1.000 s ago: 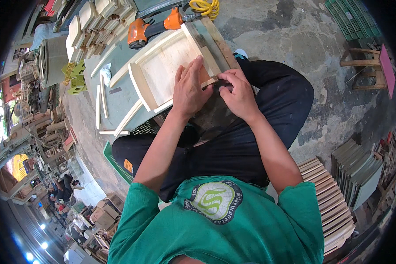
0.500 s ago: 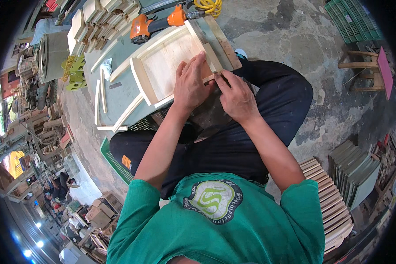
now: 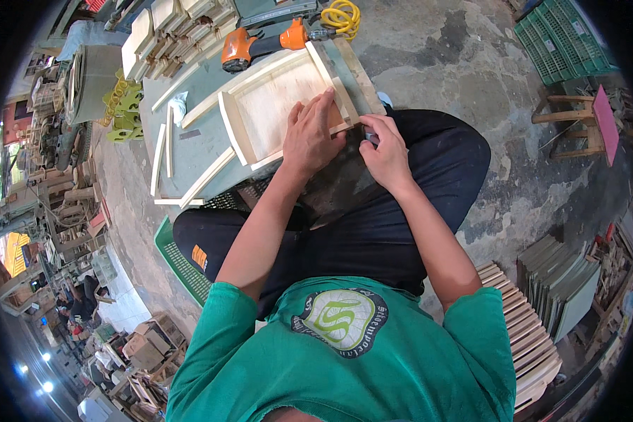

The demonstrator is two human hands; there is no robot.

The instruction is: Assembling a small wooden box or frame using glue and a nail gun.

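Observation:
A shallow wooden tray of pale wood, with curved sides and a plywood bottom, rests on the grey-green work surface in front of me. My left hand lies across its near right part, fingers stretched toward the end strip and thumb by the near rail, holding the tray. At the near right corner is my right hand, its index fingertip by the wood and its other fingers curled. What those fingers hold, if anything, is hidden. An orange and black nail gun lies beyond the tray.
Loose wood strips lie left of the tray, beside a crumpled white bag. Cut wood pieces are stacked at the far left. A yellow coiled hose joins the nail gun. A pink-topped stool stands right; slats lie near my right elbow.
My right hand has drawn slightly right of the tray corner, and its fingers are more curled. My left hand keeps its place on the tray. The whole view has shifted a little.

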